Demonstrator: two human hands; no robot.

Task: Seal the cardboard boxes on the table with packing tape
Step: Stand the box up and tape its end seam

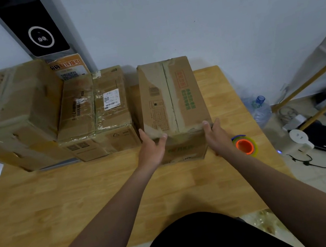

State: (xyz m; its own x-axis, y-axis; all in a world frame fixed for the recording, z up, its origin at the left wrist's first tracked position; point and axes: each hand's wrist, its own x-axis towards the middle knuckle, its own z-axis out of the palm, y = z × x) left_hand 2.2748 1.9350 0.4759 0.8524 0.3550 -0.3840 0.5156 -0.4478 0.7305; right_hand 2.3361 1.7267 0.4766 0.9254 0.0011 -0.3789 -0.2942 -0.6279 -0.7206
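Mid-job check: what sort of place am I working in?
Probably a small parcel or packing room: taped cardboard boxes on a wooden table, a roll of packing tape beside them, and an orange printed sign behind.

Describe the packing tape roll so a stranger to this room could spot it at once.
Start at the wooden table and find the cardboard box with red and green print, which stands apart from the other boxes. The packing tape roll sits on the table just right of that box's near end, beside the right hand. Its bright orange core makes it the only round, vivid thing among brown cartons.
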